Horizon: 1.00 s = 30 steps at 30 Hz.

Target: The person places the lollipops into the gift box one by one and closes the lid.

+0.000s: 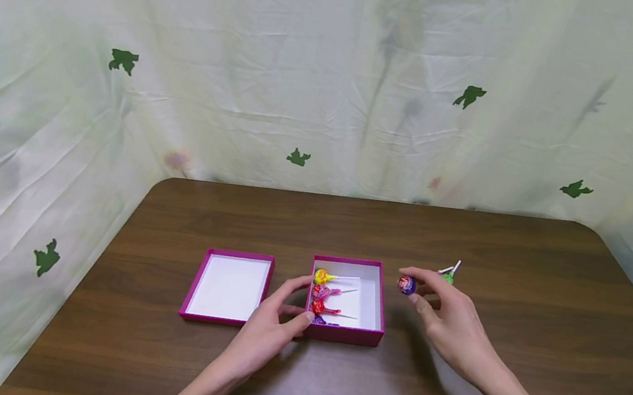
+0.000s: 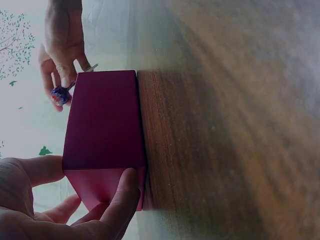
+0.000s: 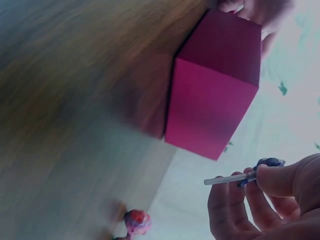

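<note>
An open magenta box [image 1: 343,336] with a white inside stands on the table. Several lollipops lie along its left wall: a yellow one [image 1: 321,276], a pink one [image 1: 322,292], a red one [image 1: 318,306] and a partly hidden purple one [image 1: 320,320]. My left hand [image 1: 269,328] holds the box by its left end, thumb and fingers at the corners. To the right of the box, raised off the table, my right hand [image 1: 455,326] pinches a blue-purple wrapped lollipop [image 1: 406,285], whose white stick shows in the right wrist view.
Left of the box lies a magenta-edged lid [image 1: 226,287], white side up. Behind my right hand are a green-wrapped lollipop [image 1: 448,277] and white sticks, mostly hidden. A red-pink lollipop [image 3: 137,221] shows in the right wrist view. A leaf-print curtain [image 1: 336,93] hangs behind the table.
</note>
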### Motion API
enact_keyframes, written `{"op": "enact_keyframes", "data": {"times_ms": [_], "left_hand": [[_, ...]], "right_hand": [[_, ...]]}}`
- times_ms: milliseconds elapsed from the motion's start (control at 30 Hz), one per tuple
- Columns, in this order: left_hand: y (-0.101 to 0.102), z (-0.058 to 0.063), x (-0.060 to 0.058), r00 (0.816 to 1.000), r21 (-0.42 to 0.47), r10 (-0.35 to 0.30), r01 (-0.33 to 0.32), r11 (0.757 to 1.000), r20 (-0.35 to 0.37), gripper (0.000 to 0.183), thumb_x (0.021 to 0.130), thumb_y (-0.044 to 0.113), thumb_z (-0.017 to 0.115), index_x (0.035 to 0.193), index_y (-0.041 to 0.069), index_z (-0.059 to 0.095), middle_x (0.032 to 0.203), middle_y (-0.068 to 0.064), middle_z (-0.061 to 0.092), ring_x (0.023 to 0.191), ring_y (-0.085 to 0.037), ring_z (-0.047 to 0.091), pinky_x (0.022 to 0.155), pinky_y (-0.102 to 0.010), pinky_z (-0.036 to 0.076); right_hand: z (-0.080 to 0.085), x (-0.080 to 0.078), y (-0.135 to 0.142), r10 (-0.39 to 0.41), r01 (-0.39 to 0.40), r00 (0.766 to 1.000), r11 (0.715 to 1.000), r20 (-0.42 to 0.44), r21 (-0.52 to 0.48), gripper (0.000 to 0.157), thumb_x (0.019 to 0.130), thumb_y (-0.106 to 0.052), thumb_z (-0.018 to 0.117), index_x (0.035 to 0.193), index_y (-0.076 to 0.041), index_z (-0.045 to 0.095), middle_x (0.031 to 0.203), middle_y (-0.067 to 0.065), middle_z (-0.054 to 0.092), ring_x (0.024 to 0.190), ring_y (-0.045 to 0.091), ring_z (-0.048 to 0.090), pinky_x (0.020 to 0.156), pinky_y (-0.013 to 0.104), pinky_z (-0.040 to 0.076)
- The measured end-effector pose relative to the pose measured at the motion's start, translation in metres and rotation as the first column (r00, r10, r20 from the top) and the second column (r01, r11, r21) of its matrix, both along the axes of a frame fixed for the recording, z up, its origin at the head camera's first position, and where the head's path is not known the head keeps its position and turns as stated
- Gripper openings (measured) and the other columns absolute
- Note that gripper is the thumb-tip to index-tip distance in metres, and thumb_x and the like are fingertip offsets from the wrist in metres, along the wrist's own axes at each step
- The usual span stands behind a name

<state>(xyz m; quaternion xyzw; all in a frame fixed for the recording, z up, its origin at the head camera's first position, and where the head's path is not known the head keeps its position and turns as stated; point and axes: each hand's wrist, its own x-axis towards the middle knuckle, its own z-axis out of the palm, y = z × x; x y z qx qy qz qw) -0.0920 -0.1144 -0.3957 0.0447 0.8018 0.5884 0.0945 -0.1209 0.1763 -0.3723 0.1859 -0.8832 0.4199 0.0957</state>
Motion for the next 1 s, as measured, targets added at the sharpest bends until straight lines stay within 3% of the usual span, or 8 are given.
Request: {"op": "enact_keyframes", "data": {"times_ms": [500,800,1000], "left_hand": [[0.0,0.0,-0.001,1.0,-0.004,-0.01,0.01,1.0,-0.003,0.052,0.095,0.019,0.065,0.144,0.025,0.048,0.146,-0.001,0.045,0.11,-0.027,0.06,0.077,-0.035,0.055],[-0.001,-0.001,-0.002,1.0,-0.011,-0.005,0.005,1.0,0.024,0.053,0.095,0.021,0.065,0.145,0.025,0.047,0.148,-0.003,0.042,0.112,-0.028,0.059,0.078,-0.038,0.055],[-0.001,-0.001,-0.002,1.0,0.0,-0.005,0.005,1.0,0.022,0.053,0.095,0.02,0.064,0.145,0.024,0.047,0.149,-0.003,0.042,0.111,-0.028,0.06,0.078,-0.037,0.056]], "right_hand": [[0.007,0.003,-0.034,0.049,-0.052,0.998,0.993,-0.026,-0.103,0.046,0.087,0.004,0.071,0.12,-0.027,0.065,0.099,-0.013,0.063,0.09,0.008,0.058,0.082,0.031,0.054],[0.012,0.001,-0.058,0.137,-0.141,0.99,0.962,-0.034,-0.234,0.039,0.089,-0.003,0.071,0.118,-0.03,0.066,0.101,-0.015,0.066,0.087,0.013,0.061,0.079,0.033,0.054],[0.01,-0.004,-0.068,0.13,-0.124,0.991,0.96,0.006,-0.252,0.042,0.087,-0.004,0.074,0.124,-0.022,0.065,0.101,-0.007,0.066,0.089,0.014,0.062,0.075,0.033,0.055]]}}
